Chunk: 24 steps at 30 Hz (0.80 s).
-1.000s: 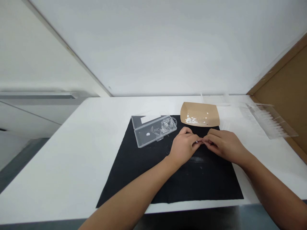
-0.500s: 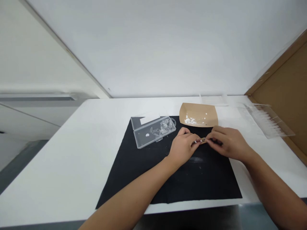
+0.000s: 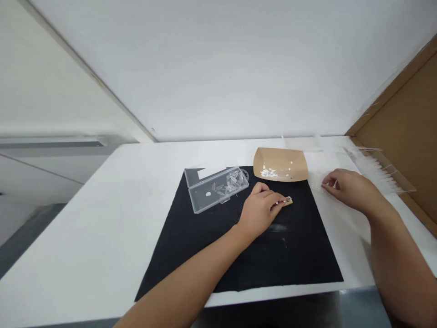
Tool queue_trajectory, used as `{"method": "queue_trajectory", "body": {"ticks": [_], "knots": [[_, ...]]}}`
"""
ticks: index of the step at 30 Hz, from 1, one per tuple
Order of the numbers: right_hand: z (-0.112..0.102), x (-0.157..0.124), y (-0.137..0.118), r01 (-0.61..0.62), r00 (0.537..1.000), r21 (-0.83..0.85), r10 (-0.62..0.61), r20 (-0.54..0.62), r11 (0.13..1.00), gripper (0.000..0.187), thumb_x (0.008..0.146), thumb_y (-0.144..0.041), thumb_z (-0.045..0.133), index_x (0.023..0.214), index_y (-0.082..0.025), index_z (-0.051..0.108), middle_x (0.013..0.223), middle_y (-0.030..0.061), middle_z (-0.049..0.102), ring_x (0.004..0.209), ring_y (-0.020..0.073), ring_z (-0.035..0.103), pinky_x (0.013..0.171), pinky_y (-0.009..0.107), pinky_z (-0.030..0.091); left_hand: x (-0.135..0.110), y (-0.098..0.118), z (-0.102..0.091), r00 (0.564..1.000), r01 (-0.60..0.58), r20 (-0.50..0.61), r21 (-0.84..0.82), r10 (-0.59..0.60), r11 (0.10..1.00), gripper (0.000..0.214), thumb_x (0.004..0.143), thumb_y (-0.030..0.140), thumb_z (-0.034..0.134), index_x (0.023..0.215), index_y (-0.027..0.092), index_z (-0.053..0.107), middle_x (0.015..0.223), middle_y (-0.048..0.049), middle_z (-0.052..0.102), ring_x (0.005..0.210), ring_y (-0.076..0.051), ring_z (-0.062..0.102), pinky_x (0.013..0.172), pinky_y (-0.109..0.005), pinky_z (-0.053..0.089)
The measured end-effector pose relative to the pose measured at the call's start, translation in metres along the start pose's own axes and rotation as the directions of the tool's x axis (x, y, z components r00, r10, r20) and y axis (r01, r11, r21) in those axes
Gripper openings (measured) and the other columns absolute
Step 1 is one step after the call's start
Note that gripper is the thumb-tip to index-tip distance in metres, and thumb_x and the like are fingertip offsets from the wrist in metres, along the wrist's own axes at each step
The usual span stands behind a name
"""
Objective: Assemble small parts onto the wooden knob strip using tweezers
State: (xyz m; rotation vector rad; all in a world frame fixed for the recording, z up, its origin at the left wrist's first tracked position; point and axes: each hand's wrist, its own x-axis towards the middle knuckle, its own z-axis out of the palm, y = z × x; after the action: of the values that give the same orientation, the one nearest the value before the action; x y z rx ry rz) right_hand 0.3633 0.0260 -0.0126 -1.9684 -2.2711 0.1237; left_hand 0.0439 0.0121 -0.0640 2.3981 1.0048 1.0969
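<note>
Over the black cloth, my left hand (image 3: pixel 260 207) pinches a small tan strip (image 3: pixel 289 202), whose free end sticks out past the fingertips to the right. Something tiny and shiny sits on that end; its kind is too small to tell. My right hand (image 3: pixel 350 187) is beyond the cloth's right edge, thumb and fingers pressed together. Its fingertips are at a clear sheet of small dots (image 3: pixel 317 181) lying on the white table. Whether anything is between them I cannot make out.
An open clear plastic case (image 3: pixel 218 189) holds several clear nail-shaped pieces on the black cloth (image 3: pixel 191 246). Behind my left hand stands a brown paper tray (image 3: pixel 282 157) with white bits in it. Clear plastic packs (image 3: pixel 382 171) lie at the right, near a brown board (image 3: pixel 403 118).
My right hand has left the tan strip and moved right, to the dotted sheet. My left hand stays in place, still gripping the strip.
</note>
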Motion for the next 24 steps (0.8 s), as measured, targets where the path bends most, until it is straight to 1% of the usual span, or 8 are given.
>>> {"method": "queue_trajectory", "body": {"ticks": [6, 12, 14, 20, 24], "knots": [[0.001, 0.0, 0.01, -0.052, 0.998, 0.036, 0.051, 0.041, 0.998, 0.021, 0.089, -0.043, 0.066, 0.087, -0.024, 0.076, 0.088, 0.0066, 0.075, 0.074, 0.0217, 0.066, 0.059, 0.033, 0.042, 0.0, 0.001, -0.001, 1.0, 0.01, -0.001, 0.006, -0.01, 1.0, 0.008, 0.097, 0.026, 0.074, 0.101, 0.021, 0.079, 0.085, -0.003, 0.079, 0.09, -0.023, 0.057, 0.085, -0.037, 0.052], [0.001, 0.001, 0.013, -0.064, 0.986, 0.087, 0.05, 0.159, 0.994, 0.019, 0.09, -0.042, 0.068, 0.088, -0.025, 0.078, 0.088, 0.005, 0.077, 0.074, 0.0215, 0.068, 0.064, 0.034, 0.046, 0.0, 0.001, 0.0, 1.0, 0.019, 0.004, 0.005, -0.019, 1.0, 0.008, 0.098, 0.027, 0.073, 0.101, 0.022, 0.079, 0.083, -0.0029, 0.078, 0.09, -0.022, 0.057, 0.086, -0.036, 0.053], [0.003, 0.001, 0.013, -0.062, 0.983, 0.097, 0.044, 0.181, 0.993, 0.019, 0.09, -0.042, 0.068, 0.088, -0.025, 0.078, 0.087, 0.005, 0.078, 0.074, 0.0217, 0.069, 0.065, 0.034, 0.047, 0.0, 0.001, 0.0, 1.0, 0.017, -0.002, 0.002, -0.017, 1.0, 0.008, 0.098, 0.027, 0.073, 0.1, 0.021, 0.079, 0.083, -0.0028, 0.078, 0.09, -0.022, 0.056, 0.086, -0.036, 0.052], [0.011, 0.001, 0.014, -0.034, 0.982, 0.154, 0.005, 0.187, 0.987, 0.023, 0.092, -0.043, 0.067, 0.089, -0.024, 0.079, 0.085, 0.006, 0.078, 0.074, 0.0217, 0.07, 0.066, 0.034, 0.049, -0.001, 0.001, 0.0, 1.0, 0.02, 0.006, 0.006, -0.02, 1.0, 0.011, 0.099, 0.029, 0.072, 0.101, 0.021, 0.079, 0.084, -0.0036, 0.078, 0.089, -0.022, 0.056, 0.085, -0.037, 0.052], [0.01, -0.001, 0.013, -0.014, 0.985, 0.163, -0.014, 0.169, 0.987, 0.024, 0.091, -0.046, 0.068, 0.088, -0.024, 0.078, 0.086, 0.0059, 0.077, 0.072, 0.0214, 0.069, 0.066, 0.034, 0.05, -0.001, 0.001, 0.0, 1.0, 0.02, 0.005, 0.007, -0.02, 1.0, 0.011, 0.099, 0.029, 0.071, 0.101, 0.021, 0.079, 0.083, -0.0041, 0.078, 0.09, -0.023, 0.057, 0.087, -0.038, 0.053]]}}
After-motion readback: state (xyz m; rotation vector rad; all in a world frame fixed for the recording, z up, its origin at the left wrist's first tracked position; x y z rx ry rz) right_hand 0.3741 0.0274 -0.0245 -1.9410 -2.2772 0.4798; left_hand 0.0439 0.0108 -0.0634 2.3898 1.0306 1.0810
